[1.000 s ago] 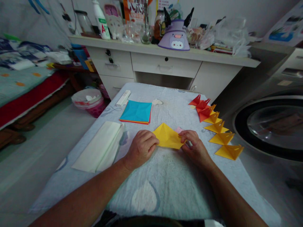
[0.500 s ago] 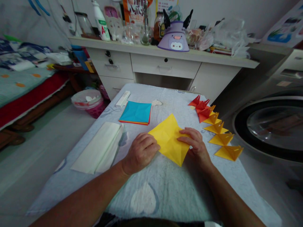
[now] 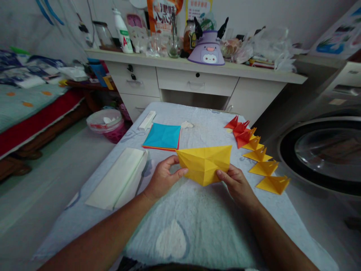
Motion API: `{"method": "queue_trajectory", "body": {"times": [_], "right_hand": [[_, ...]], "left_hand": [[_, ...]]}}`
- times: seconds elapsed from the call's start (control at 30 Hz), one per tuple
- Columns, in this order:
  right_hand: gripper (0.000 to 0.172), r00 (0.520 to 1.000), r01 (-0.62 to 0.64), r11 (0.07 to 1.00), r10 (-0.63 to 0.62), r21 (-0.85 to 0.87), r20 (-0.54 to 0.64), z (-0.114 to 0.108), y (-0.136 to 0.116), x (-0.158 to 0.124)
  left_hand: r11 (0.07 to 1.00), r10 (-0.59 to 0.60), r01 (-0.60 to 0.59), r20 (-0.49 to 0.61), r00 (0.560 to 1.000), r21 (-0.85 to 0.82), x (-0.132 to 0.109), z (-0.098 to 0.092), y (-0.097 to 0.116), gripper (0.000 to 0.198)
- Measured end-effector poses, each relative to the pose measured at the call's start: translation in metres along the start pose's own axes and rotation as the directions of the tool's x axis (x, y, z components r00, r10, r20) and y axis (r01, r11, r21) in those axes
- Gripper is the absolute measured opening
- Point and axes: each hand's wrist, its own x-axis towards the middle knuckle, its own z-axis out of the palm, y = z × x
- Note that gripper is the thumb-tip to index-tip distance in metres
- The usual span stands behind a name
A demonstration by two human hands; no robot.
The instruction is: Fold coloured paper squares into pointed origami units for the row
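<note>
A creased yellow sheet of origami paper [image 3: 205,164] is held up above the cloth, tilted so that its upper edge runs nearly level. My left hand [image 3: 163,176] pinches its left side, thumb in front and fingers behind. At the right edge, my right hand [image 3: 236,184] grips the sheet with the thumb on its front face; those fingers are partly hidden. Beyond the sheet, to the left, lies a stack of square papers [image 3: 163,136] with blue on top. Folded yellow pieces [image 3: 273,184] and folded red pieces [image 3: 243,136] stand in a row on the right.
A patterned cloth [image 3: 172,241] covers the table. On its left lie a folded white paper bundle [image 3: 117,180] and a narrow white box [image 3: 147,120]. A waste bin [image 3: 108,126] stands on the floor to the left, a washing machine [image 3: 324,146] to the right.
The yellow sheet has turned from a diamond lying nearly flat to a raised, tilted shape with a level top edge. Both hands have shifted their grip, thumbs now in front.
</note>
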Motion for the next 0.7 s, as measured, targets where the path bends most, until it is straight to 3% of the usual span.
{"method": "queue_trajectory", "body": {"times": [0.17, 0.5, 0.7], "right_hand": [[0.038, 0.999, -0.035, 0.993, 0.034, 0.116, 0.015, 0.0057, -0.0039, 0.0027], [0.051, 0.988, -0.154, 0.973, 0.148, 0.171, 0.044, 0.0092, -0.0088, -0.0014], [0.088, 0.986, -0.164, 0.971, 0.167, 0.174, 0.000, 0.0049, -0.0069, -0.0022]], "left_hand": [[0.949, -0.105, 0.108, 0.027, 0.994, -0.295, -0.0004, 0.0100, 0.0046, 0.025], [0.935, -0.134, 0.114, -0.036, 0.990, -0.335, -0.0006, 0.0109, 0.0069, 0.046], [0.908, -0.216, 0.195, -0.016, 0.976, -0.371, 0.0011, 0.0119, 0.0054, 0.057]]}}
